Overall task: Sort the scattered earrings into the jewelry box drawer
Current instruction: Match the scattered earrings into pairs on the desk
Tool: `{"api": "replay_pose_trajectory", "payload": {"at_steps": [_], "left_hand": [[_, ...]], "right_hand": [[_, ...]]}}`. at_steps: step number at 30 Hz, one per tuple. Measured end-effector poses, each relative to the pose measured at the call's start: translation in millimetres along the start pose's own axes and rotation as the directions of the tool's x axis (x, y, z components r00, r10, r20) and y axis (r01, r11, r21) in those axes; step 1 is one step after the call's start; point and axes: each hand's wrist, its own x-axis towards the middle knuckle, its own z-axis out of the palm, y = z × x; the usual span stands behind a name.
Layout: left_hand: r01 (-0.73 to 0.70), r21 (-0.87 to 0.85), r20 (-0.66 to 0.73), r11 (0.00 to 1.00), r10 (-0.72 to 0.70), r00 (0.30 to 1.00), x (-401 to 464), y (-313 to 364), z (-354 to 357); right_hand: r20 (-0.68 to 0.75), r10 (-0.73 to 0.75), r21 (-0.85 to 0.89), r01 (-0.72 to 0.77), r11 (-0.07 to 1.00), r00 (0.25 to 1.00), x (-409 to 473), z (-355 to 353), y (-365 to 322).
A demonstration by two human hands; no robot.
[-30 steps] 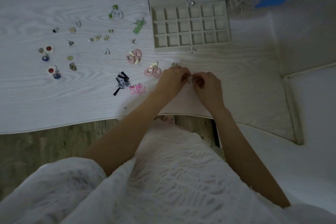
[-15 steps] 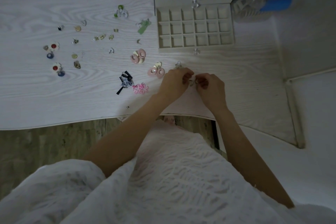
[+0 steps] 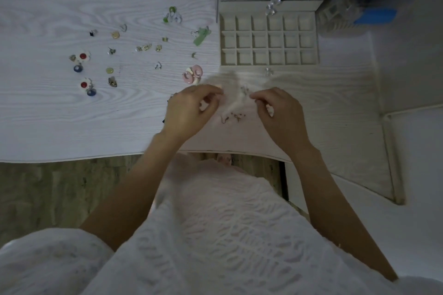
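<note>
White wood-grain covers the bench (image 3: 60,112), and on it, left of the jewelry box, the scattered earrings (image 3: 115,55) lie loose, roughly twenty small pieces that I cannot count exactly in the dim light. Among them are two white flower earrings with red centres (image 3: 83,56), each beside a blue bead, two green pieces (image 3: 201,36) close to the box, and one pink-and-cream round pair (image 3: 193,74) nearest the hands. One jewelry box (image 3: 273,0) stands at the far edge, and its one open drawer (image 3: 269,40) shows three rows of six compartments, eighteen in all, none of which visibly holds an earring. One clear knob (image 3: 269,71) sits at the drawer's front, and two more clear knobs (image 3: 273,5) sit on the closed fronts above. Two hands are in view, apart from each other, over the bench just in front of the drawer. The left hand (image 3: 189,110) has its fingers curled with fingertips drawn together, and the right hand (image 3: 279,112) is curled likewise; whether either pinches anything I cannot tell because of blur. Between them several small dark earrings (image 3: 233,117) lie on the bench, too blurred to count.
</note>
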Motion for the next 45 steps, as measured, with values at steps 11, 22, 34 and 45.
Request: {"api": "replay_pose_trajectory", "payload": {"at_steps": [11, 22, 34, 45], "left_hand": [[0.489, 0.005, -0.108, 0.872, -0.486, 0.867, 3, -123, -89], [0.261, 0.175, 0.014, 0.949, -0.267, 0.963, 75, -149, -73], [0.36, 0.103, -0.023, 0.927, -0.359, 0.933, 65, -160, -71], [0.377, 0.152, 0.004, 0.914, -0.382, 0.924, 79, -154, -67]], "right_hand": [[0.359, -0.08, 0.085, 0.052, 0.995, 0.93, 123, 94, -79], [0.334, -0.07, -0.051, 0.093, 0.994, 0.94, 179, 157, -107], [0.277, -0.031, 0.007, 0.03, 1.0, 0.96, 168, 149, -91], [0.276, -0.05, 0.055, 0.036, 0.998, 0.96, 179, 159, -92]]}}
